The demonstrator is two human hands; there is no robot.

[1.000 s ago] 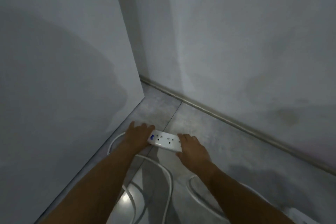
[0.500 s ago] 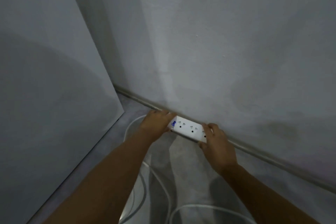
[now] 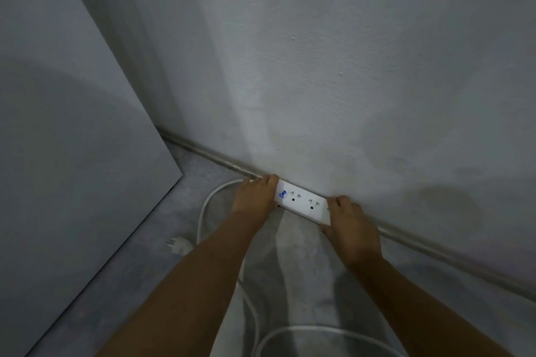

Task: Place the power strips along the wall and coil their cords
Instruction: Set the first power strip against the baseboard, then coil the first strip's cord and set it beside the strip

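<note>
A white power strip [image 3: 303, 201] with a blue label lies on the grey floor, its long side against the base of the wall [image 3: 333, 81]. My left hand [image 3: 255, 195] grips its left end and my right hand [image 3: 352, 224] grips its right end. Its white cord [image 3: 210, 200] curves out from under my left hand and loops back across the floor. A white plug [image 3: 179, 245] lies on the floor left of my left forearm. Another loop of white cord [image 3: 319, 330] lies between my forearms near the bottom.
A large pale panel [image 3: 72, 139] stands at the left and meets the floor along a slanted edge. A skirting strip [image 3: 435, 258] runs along the wall's foot. The grey floor [image 3: 145, 284] continues between the panel and my arms.
Both hands have carried the power strip from the open floor forward to the wall's base. The view has moved closer to the wall, and the plug has come into sight.
</note>
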